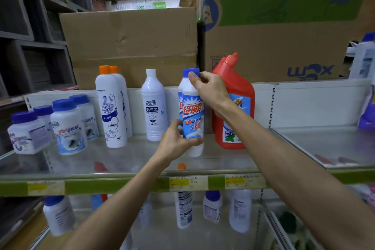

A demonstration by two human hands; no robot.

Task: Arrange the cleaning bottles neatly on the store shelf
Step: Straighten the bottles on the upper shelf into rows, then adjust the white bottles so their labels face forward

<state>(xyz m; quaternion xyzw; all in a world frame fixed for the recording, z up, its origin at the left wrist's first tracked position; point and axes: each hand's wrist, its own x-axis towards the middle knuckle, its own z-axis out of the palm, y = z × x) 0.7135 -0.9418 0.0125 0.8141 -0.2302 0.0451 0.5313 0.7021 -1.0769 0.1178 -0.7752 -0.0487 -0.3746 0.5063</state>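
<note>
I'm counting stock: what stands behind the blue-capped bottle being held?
Right behind the blue-capped bottle, held by the left hand and right hand, a second bottle with a matching label edge shows. Only its left strip is visible; anything further back is covered.

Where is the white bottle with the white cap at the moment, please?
In the head view, the white-capped bottle stands left of centre on the shelf, between the orange-capped bottles and the blue-capped bottle being held.
</note>
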